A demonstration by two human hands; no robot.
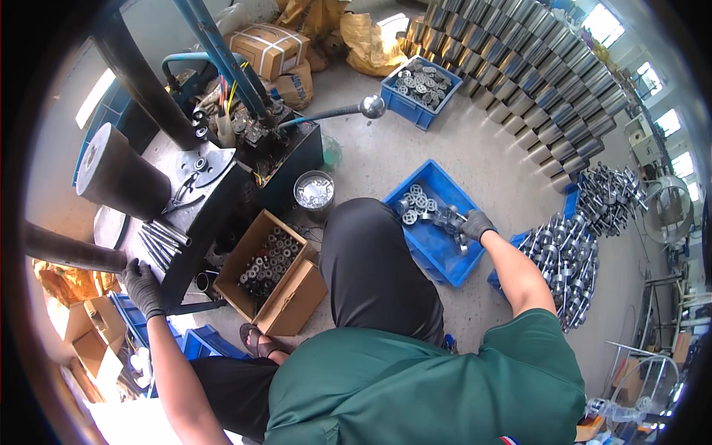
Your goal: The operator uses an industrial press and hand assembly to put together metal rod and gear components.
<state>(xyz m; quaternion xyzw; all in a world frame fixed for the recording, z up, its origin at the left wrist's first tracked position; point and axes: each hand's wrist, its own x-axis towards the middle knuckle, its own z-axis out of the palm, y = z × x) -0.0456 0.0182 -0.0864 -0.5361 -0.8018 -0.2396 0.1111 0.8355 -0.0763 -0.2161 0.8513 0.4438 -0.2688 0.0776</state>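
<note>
Metal discs (pixel 419 202) remained few in the near blue bin (pixel 437 252); right hand (pixel 475 224) grasped 1, left hand (pixel 142 288) gripped the press table's (pixel 178 245) edge.

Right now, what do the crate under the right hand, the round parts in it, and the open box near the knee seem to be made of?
The blue crate looks like moulded plastic: even colour, smooth thick rim. The round parts in it, which the gloved right hand reaches into, appear to be bare metal, grey with bright glints. The open box seems to be plain brown cardboard, with folded flaps. The left hand wears a dark glove, probably fabric.
</note>
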